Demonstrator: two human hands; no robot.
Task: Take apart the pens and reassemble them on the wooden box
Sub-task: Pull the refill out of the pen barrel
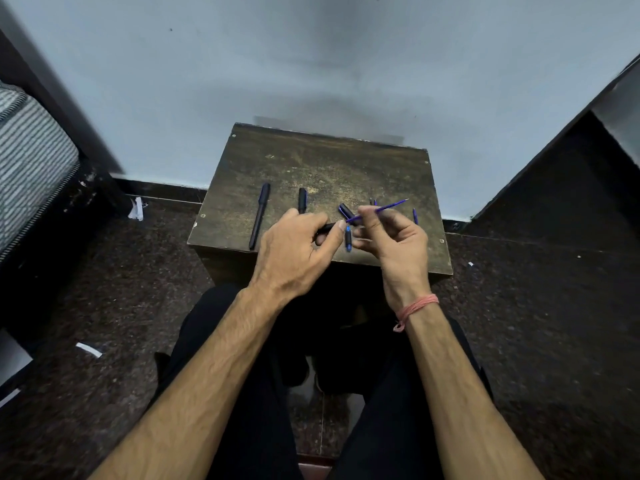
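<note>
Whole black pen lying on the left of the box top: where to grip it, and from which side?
Judging by its pose: grip the whole black pen mid-barrel, coming straight down from above, fingers closing across its width. It lies flat and lengthwise on the wooden box, cap end away from the person, apart from other parts, so both long sides are free. The near tip reaches the box's front edge, so avoid gripping there.

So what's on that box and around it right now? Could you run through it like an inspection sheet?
Surface: worn wooden box top, scuffed.
Job's things: whole pen lying at left; cap beside it; small loose parts at right.
Clutter: paper scraps on the floor.
Hands: left hand grips a black barrel; right hand pinches a blue refill.
Cables: nothing seen.
Surroundings: pale wall, dark speckled floor, striped mattress at left.
</note>
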